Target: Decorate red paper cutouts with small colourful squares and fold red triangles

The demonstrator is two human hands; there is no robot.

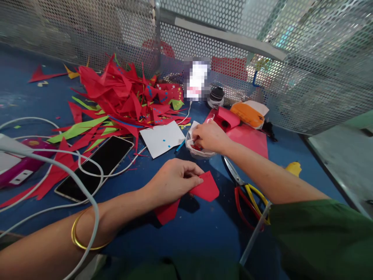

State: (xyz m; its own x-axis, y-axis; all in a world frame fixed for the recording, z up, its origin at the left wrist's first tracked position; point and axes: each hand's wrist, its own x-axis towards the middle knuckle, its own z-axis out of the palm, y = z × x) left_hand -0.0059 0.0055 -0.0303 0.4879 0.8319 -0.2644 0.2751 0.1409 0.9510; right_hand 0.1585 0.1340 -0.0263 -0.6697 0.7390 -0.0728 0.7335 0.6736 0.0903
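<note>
My left hand (175, 181) pinches a red cut piece (207, 187) of felt or paper between thumb and fingers, above the blue table. Another red piece (167, 212) shows beneath the same hand; whether the two are joined is hidden. My right hand (211, 136) reaches into a small tub lined with white plastic (201, 151), where something red lies. Its fingertips are inside, so what they touch cannot be made out. Scissors (239, 179) with one red and one yellow handle lie beneath my right forearm.
A heap of red scraps (122, 85) fills the back left. A white card (161, 138), a dark phone (100, 167), looping white cables (87, 186) and a purple power strip (29, 159) lie left. Red sheets (247, 138) and an orange item (247, 115) lie right, before a perforated metal screen (87, 35).
</note>
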